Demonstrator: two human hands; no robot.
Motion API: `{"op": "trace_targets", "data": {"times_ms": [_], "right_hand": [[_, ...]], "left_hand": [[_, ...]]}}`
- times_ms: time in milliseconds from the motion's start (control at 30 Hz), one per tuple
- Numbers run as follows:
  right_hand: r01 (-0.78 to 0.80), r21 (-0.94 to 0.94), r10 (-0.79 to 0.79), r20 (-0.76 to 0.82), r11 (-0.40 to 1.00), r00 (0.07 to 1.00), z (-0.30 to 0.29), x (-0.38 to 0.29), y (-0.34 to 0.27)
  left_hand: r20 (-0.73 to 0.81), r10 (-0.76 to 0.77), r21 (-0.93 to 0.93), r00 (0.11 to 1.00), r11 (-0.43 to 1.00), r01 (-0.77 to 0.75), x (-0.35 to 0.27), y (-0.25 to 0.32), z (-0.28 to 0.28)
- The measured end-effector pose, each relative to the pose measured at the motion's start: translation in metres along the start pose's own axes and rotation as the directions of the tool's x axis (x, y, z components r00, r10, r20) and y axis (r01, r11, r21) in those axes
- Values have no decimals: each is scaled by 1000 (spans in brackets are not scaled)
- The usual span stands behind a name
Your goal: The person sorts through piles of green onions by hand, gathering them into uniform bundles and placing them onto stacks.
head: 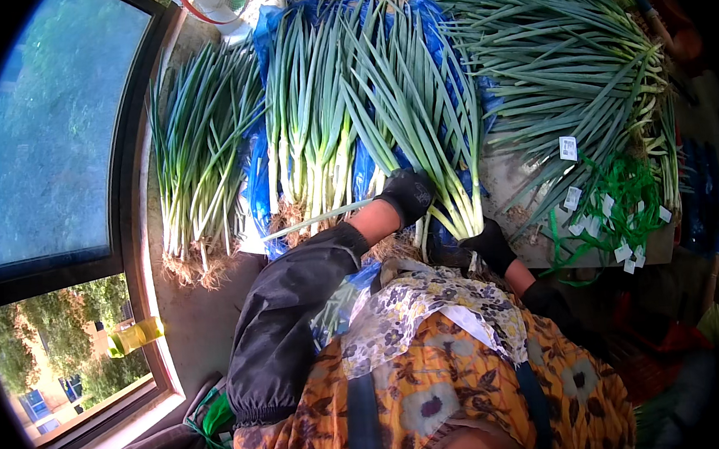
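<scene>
Several green onions [458, 202] lie leaf-end away from me, over a blue plastic sheet [259, 187]. My right hand [491, 246], in a dark glove, grips their pale root ends, and the fingers are partly hidden. Higher on the stalks, my left hand [409, 195], also gloved, is curled around part of the same onions. A single loose stalk [318, 218] sticks out leftward beside my left wrist. Left of my hands, more green onions [314, 152] rest on the sheet with roots towards me.
Another green onion bunch [196, 173] lies by the window [47, 134]. At right is a large onion pile [561, 72], with green tie strips [626, 187] bearing white printed tags near the table edge. A yellow translucent object [136, 336] is at the window.
</scene>
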State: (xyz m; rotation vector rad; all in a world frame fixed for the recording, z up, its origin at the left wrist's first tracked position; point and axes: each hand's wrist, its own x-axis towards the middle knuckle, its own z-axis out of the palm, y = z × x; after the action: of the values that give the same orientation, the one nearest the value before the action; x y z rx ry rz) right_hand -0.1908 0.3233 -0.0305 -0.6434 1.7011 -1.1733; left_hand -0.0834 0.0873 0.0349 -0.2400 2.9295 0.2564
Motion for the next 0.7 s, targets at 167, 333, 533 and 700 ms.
{"op": "trace_targets", "data": {"times_ms": [167, 333, 533, 700], "right_hand": [[79, -124, -75, 31, 989, 997, -11, 8, 12], [84, -84, -72, 135, 993, 988, -11, 7, 0], [-55, 68, 39, 218, 996, 975, -27, -5, 4], [-245, 110, 212, 249, 963, 945, -67, -11, 25]], "left_hand": [[-79, -100, -7, 992, 995, 99, -3, 24, 10], [-66, -163, -3, 984, 987, 164, -5, 31, 52], [-237, -594, -290, 768, 798, 528, -28, -17, 24], [-62, -577, -147, 814, 812, 564, -121, -54, -58]]}}
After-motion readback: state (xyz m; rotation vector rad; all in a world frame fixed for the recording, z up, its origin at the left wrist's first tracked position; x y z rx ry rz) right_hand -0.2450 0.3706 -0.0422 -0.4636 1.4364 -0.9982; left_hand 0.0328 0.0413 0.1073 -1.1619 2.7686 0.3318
